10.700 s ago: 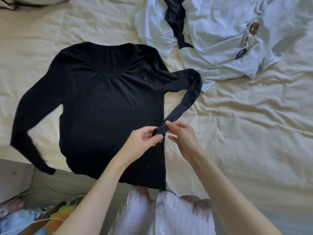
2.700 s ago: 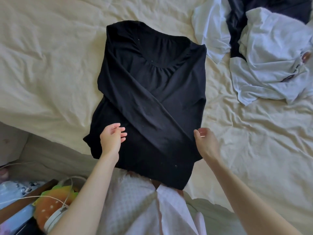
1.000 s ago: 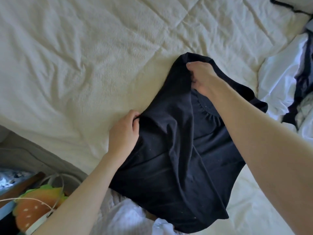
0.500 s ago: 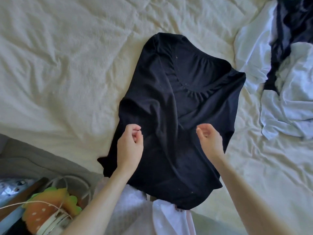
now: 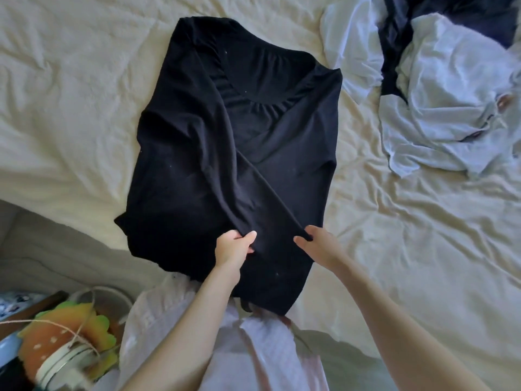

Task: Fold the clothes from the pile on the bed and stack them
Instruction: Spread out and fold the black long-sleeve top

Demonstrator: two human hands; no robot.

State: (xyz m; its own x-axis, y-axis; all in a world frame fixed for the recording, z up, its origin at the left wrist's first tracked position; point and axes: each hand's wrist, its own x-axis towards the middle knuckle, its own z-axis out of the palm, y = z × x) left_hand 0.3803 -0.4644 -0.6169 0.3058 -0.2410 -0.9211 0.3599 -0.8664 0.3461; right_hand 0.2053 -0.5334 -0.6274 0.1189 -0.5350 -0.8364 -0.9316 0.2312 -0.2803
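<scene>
Black long-sleeve top (image 5: pixel 234 153) now back flat on bed (image 5: pixel 70 108); left hand (image 5: pixel 232 248) and right hand (image 5: pixel 318 244) pinch crossed sleeve end. Next: fold hem upward.

We see a plain black top (image 5: pixel 197 153) on the cream bed (image 5: pixel 70 94). Right of the top, the pile (image 5: pixel 439 103) shows pale white and dark navy cloth. Below the top, our shirt (image 5: pixel 253 354) is white; a plush (image 5: pixel 70 328) is orange and green.
</scene>
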